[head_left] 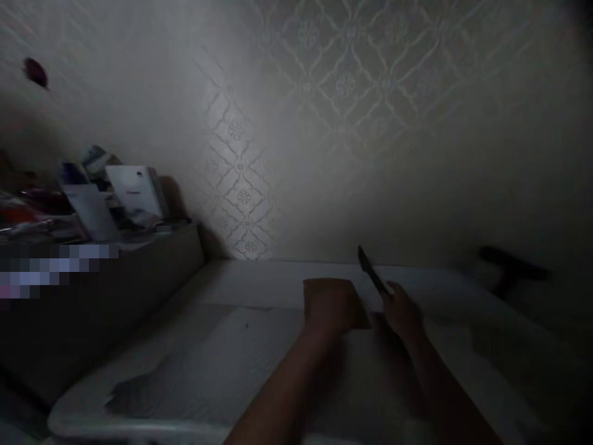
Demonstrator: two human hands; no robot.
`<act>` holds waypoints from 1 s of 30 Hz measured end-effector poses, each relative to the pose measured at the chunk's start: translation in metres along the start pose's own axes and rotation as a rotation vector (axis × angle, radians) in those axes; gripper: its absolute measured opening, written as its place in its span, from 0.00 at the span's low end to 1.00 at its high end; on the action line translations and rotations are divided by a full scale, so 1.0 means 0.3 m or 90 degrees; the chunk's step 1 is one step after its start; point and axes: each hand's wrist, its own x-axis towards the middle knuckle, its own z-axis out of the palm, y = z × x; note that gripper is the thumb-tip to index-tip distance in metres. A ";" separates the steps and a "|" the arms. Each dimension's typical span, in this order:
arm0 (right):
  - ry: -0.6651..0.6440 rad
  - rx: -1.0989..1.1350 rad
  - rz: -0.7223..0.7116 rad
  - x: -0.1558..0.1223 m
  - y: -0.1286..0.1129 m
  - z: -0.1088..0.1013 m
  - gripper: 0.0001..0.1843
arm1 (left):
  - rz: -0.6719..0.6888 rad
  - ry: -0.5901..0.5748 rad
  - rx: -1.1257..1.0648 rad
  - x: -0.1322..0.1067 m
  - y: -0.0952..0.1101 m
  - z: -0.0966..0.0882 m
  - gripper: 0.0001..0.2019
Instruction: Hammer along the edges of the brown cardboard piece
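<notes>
A brown square sheet (357, 314), perhaps cardboard, lies toward the back of the white table. My left hand (330, 304) is over it and seems to touch it. Its fingers blend into the brown surface in the dim light, so I cannot see whether they are spread or curled. To the right of the sheet, my right hand (402, 312) is closed around the handle of a slim dark knife (370, 269). The blade tilts up and to the left, apart from the sheet.
The white table (152, 426) has a greyish, torn-looking covering (199, 371) and meets a patterned wall (296, 123). On the left stands a cabinet (139, 284) bearing a white box (134, 188) and clutter. A blurred dark T-shaped object (514, 267) is at right.
</notes>
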 end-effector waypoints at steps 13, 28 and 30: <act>-0.058 0.312 -0.161 0.001 -0.006 0.081 0.23 | 0.029 -0.048 0.062 0.051 -0.056 0.144 0.34; -0.108 0.373 -0.244 -0.029 -0.058 0.076 0.23 | 0.040 -0.030 0.053 0.076 -0.092 0.169 0.36; -0.106 0.379 -0.239 -0.030 -0.059 0.072 0.23 | 0.036 -0.040 0.049 0.077 -0.092 0.168 0.36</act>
